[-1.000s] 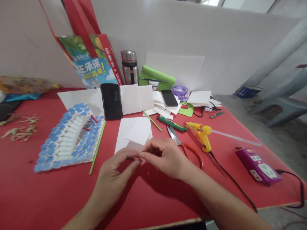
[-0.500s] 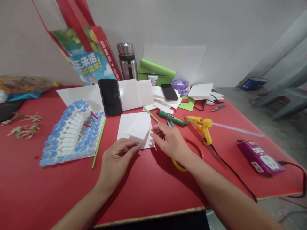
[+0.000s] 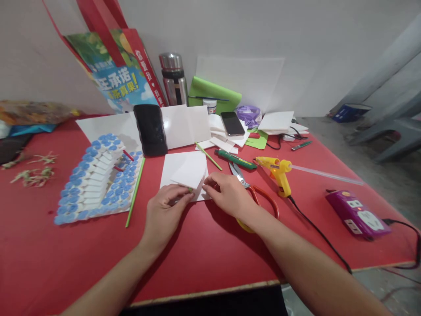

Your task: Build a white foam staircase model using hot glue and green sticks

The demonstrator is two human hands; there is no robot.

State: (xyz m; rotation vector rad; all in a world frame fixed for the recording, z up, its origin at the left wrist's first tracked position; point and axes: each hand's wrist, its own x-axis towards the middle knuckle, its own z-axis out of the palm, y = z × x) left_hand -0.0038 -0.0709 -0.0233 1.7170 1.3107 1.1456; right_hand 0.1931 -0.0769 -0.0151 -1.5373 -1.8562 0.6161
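My left hand [image 3: 166, 210] is closed in a pinch on a small green piece [image 3: 190, 190], mostly hidden by the fingertips. My right hand [image 3: 230, 195] has its fingers bent together at the right side of the white piece; whatever they hold, if anything, is hidden. Between the hands a white piece of card [image 3: 189, 172] stands tilted over a flat white sheet [image 3: 169, 162] on the red table [image 3: 197, 259]. Partly under my right wrist lie scissors [image 3: 267, 197] with red and yellow handles. A thin green stick [image 3: 209, 156] lies beyond the right hand.
A blue-and-white stair model [image 3: 98, 180] and another green stick [image 3: 134, 193] are at left. To the right lie a green cutter [image 3: 236, 159], a yellow glue gun [image 3: 279, 173] with its cord, and a purple power strip [image 3: 358, 215]. A black phone [image 3: 150, 131] stands behind.
Both hands have moved slightly closer together at the white card. My right fingers have drawn in to its side, and more of the scissors shows. The view has shifted a little.
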